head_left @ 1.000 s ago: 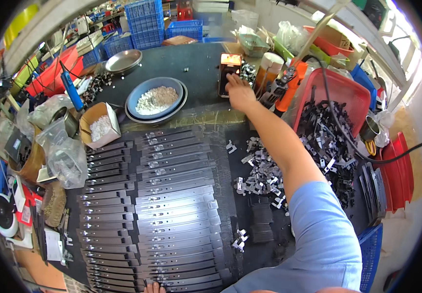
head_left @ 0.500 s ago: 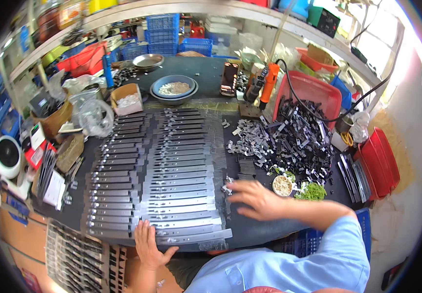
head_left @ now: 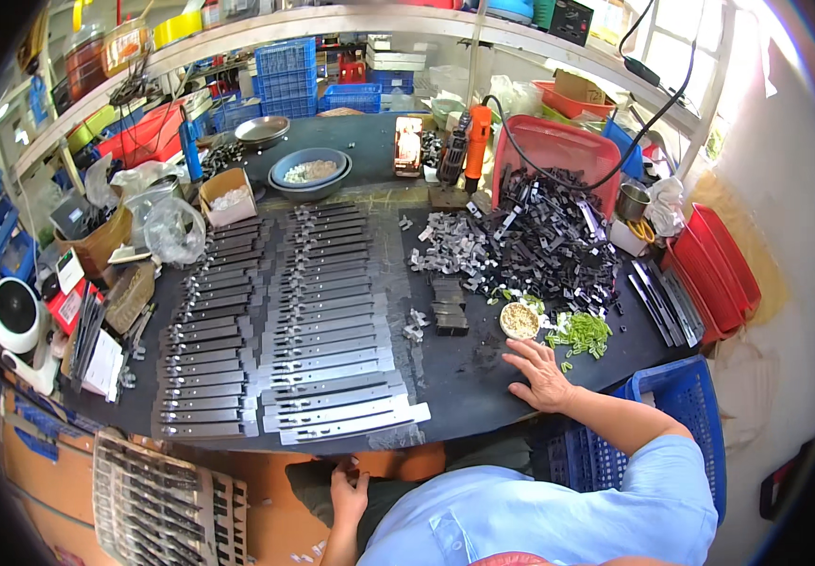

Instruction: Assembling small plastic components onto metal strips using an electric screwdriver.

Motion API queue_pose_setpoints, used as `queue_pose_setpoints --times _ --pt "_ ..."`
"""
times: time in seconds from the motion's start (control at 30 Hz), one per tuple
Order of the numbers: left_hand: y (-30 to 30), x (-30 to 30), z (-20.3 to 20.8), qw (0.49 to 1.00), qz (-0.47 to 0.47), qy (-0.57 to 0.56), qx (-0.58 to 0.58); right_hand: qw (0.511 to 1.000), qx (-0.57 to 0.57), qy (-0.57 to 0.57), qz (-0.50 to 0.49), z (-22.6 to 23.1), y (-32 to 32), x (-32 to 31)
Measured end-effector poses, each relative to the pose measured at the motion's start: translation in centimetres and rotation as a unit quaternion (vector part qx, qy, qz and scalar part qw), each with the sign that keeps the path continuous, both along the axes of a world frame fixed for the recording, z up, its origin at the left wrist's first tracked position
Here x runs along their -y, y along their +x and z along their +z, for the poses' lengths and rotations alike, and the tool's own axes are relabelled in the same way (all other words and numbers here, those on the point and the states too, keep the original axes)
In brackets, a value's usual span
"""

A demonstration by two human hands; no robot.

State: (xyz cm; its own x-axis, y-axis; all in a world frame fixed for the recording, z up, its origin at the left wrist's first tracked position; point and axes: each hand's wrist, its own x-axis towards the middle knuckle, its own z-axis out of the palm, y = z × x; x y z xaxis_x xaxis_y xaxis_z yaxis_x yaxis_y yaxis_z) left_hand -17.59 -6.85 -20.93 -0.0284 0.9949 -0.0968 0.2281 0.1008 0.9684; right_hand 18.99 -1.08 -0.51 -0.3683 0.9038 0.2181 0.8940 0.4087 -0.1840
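Two columns of flat grey strips (head_left: 332, 325) line the left half of the bench (head_left: 469, 382), seen through the head camera I follow from afar. The right hand (head_left: 541, 379), palm down with fingers spread and nothing in its grasp, lies at the near edge, right of centre; whether it bears on the surface I cannot tell. Just beyond its fingertips sits a round tub (head_left: 520, 334) of pale bits, with loose green pieces (head_left: 581, 335) to its right. The left hand (head_left: 349, 489) is below the near edge, over the lap, its fingers curled; I cannot tell whether they grip anything.

A forward push by the right hand could, I judge, tip the tub and scatter its bits among the green pieces. The left hand, rising carelessly, might catch the nearest strip, which juts out to the right of its row, and skew the column.

Toward the right edge, a heap of dark parts (head_left: 558, 236) spills from a red bin (head_left: 558, 141); a black cable (head_left: 556, 175) arches across it, a likely snag for any reach that way. An orange power tool (head_left: 478, 146) stands upright near the far edge, right of a lit phone (head_left: 408, 146). A blue crate (head_left: 697, 415) crowds the near right corner, below the right forearm.
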Motion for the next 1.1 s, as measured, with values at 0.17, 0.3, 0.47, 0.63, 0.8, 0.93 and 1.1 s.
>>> queue_pose_setpoints --times 0.17,0.3,0.47,0.63,0.8,0.93,1.1 --pt "1.7 -3.3 -6.7 0.995 -0.011 -0.094 -0.018 0.999 -0.035 -0.009 0.022 -0.4 -0.1 -0.4" --pt "0.6 -5.5 -7.9 0.995 0.024 -0.098 -0.018 0.999 -0.043 -0.017 0.009 -0.5 0.3 -0.5" --pt "-1.5 -8.8 -10.3 0.993 0.028 -0.118 -0.005 0.998 -0.041 -0.037 -0.042 -0.9 0.2 -0.8" --pt "-3.1 -11.9 -12.3 0.989 0.016 -0.145 0.018 0.994 0.026 -0.057 -0.088 -1.2 -0.4 -1.4" --pt "-4.1 -12.6 -13.3 0.984 0.01 -0.171 0.038 0.981 0.108 -0.083 -0.136 -1.3 -0.8 -1.3" --pt "-5.2 -11.5 -14.2 0.98 0.003 -0.193 0.041 0.975 0.123 -0.098 -0.154 -1.2 -1.8 -1.7" --pt "-6.1 -7.6 -13.1 0.975 -0.033 -0.22 0.025 0.974 0.115 -0.116 -0.158 -0.3 -2.1 -2.5"
